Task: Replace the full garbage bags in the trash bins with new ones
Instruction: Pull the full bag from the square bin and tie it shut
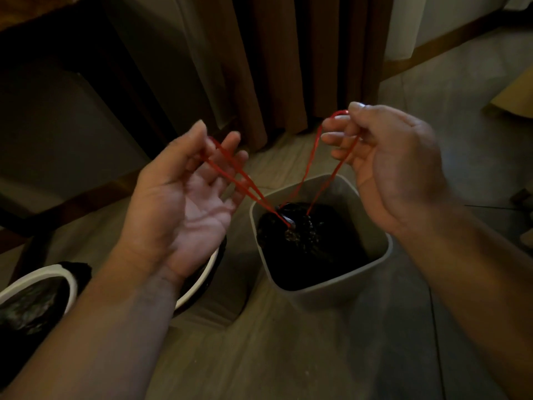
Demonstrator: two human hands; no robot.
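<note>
A grey square trash bin [387,249] stands on the floor with a black garbage bag [314,255] inside, its mouth gathered at the middle. Two red drawstring loops rise taut from the gathered mouth. My left hand [187,203] is palm up above the bin's left side, with the left drawstring loop [239,180] hooked over its slightly curled fingers. My right hand [389,163] is above the bin's far right corner, and its curled fingers and thumb pinch the right drawstring loop [315,157].
A round white-rimmed bin [202,280] lined in black sits under my left wrist. Another white-rimmed bin [37,277] with a black bag is at the bottom left. Brown curtains [288,67] hang behind, and a dark chair and table [57,111] stand at the left.
</note>
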